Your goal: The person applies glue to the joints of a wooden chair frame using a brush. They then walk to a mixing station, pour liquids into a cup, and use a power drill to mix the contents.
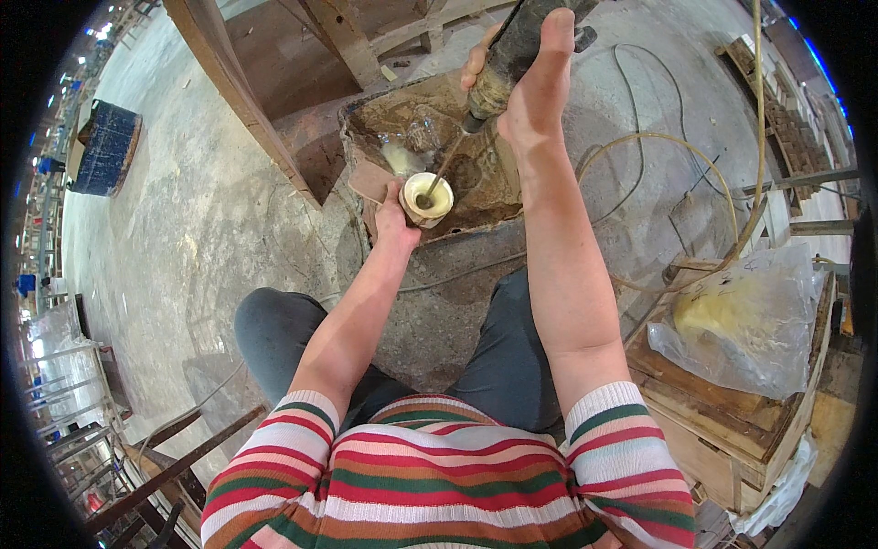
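Note:
My left hand (393, 222) is wrapped round the side of a small round pot (439, 216) with a pale yellow rim and inside. A flat brown piece (370, 181) sticks out beside that hand; I cannot tell whether it is held too. Higher up, my right hand (535, 105) grips the body of a dark, dirt-smeared power drill (514, 66), fingers round its far side. From the drill's nose a thin metal rod (448, 157) slants down into the pot's mouth. Whether the rod is turning cannot be seen.
Beneath the pot is a stained brown tray (352, 114) with clear plastic and pale yellow matter in it. A wooden panel (251, 101) stands left of it. Hoses and cables (631, 137) curl at right, near a wooden crate (741, 430) bearing a plastic bag (768, 339). A blue tub (108, 151) stands far left.

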`<state>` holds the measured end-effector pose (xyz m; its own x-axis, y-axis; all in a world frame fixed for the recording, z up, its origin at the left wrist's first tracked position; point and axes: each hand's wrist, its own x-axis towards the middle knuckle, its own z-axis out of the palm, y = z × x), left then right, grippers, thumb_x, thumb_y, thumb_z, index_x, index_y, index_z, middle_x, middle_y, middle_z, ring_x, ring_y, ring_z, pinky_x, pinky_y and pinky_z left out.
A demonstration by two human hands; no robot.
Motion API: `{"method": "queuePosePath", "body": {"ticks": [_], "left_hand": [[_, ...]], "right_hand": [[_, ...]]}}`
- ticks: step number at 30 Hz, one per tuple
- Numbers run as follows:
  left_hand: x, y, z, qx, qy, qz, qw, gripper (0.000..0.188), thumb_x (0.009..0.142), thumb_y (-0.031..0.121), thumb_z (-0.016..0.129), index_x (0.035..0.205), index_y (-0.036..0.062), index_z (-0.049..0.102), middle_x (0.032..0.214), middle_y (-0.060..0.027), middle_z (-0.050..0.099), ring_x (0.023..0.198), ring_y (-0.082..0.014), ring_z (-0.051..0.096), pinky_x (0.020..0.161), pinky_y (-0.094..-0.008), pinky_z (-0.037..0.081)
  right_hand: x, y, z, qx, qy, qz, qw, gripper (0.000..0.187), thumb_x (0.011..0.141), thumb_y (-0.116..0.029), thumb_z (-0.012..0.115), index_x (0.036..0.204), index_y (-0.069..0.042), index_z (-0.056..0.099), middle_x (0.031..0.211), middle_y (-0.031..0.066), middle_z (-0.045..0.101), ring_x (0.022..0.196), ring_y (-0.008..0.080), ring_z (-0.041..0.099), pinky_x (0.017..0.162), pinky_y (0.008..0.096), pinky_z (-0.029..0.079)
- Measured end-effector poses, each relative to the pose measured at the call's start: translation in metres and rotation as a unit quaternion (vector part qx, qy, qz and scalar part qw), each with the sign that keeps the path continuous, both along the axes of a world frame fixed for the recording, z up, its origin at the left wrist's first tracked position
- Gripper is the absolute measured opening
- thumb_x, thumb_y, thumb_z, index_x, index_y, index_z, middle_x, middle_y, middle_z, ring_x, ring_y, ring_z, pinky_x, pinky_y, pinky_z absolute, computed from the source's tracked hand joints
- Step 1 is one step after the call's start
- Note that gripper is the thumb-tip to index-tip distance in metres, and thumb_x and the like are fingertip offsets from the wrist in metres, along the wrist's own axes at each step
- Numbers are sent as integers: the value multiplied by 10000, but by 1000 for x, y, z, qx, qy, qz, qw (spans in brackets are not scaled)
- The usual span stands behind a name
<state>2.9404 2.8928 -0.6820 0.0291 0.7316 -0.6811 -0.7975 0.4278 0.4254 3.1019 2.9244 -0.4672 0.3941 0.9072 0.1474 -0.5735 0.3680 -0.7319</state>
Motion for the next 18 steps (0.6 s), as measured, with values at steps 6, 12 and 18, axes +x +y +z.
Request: {"method": "queuePosePath", "body": {"ticks": [6,12,18], "left_hand": [[0,-1,3,-1,-3,7,1000,315,947,313,387,1090,78,540,1079,-59,579,977,-233,555,854,-427,457],[2,-2,6,-13,2,7,1000,318,951,320,373,1075,76,535,1065,-62,580,979,-240,551,858,-432,454],[3,-1,3,-7,-9,4,1000,324,950,320,371,1104,82,530,1080,-59,574,985,-237,547,861,-430,454]], "right_hand": [[-2,-3,2,18,-39,5,999,470,889,-476,407,784,-49,573,586,61,548,458,165,505,432,285,413],[2,-4,-1,25,-46,21,998,440,893,-456,421,810,-53,579,634,49,562,505,153,519,465,278,421],[3,2,-7,45,-36,-48,997,361,907,-390,444,934,-61,590,815,-1,581,698,107,533,612,244,431]]}}
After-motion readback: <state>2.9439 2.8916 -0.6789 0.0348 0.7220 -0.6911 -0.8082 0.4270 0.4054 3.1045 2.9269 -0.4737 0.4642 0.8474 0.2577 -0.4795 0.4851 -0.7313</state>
